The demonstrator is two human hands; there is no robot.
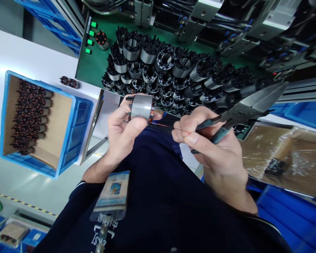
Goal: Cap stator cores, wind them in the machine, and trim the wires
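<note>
My left hand (pixel 123 130) is closed around a motor stator (pixel 141 106), a steel ring with black end pieces and copper windings showing at its right end. A thin copper wire (pixel 163 125) runs from the stator to my right hand (pixel 210 140), where thumb and forefinger pinch it. That same hand also holds diagonal cutters (pixel 242 109) in its palm, their jaws pointing up and right, away from the wire. Just beyond both hands stand several rows of stators (pixel 165 59) without visible copper.
A green work surface (pixel 91 70) bears the stators, lit green buttons (pixel 90 42) and one wound stator (pixel 102 39). Machine fixtures (pixel 208 14) line the back. At left, a blue crate (pixel 75 119) holds wound stators; at right lies a cardboard box (pixel 308 168) with plastic film.
</note>
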